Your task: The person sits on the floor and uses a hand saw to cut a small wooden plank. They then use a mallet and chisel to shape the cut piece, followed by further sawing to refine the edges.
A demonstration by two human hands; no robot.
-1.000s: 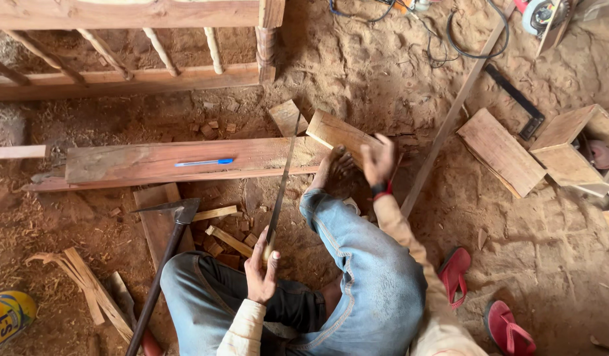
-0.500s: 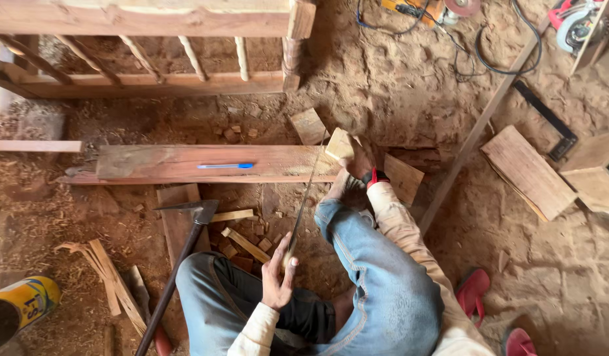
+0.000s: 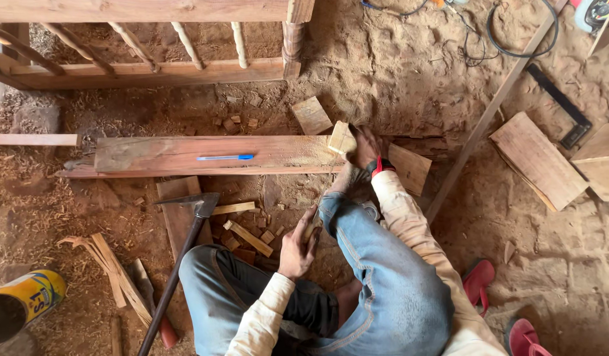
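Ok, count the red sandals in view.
2: one red sandal lies on the dirt right of the bent knee, the other sandal at the bottom edge, partly cut off.

A: List the items on the ground to the left.
B: A yellow tin can (image 3: 21,304) lies on its side at the lower left. An adze (image 3: 185,237) lies nearby, its handle angled toward the bottom edge.

A: And to the right?
B: A black square (image 3: 560,105), stacked boards (image 3: 538,161), red sandals (image 3: 479,282), and black cables (image 3: 495,39) at the top.
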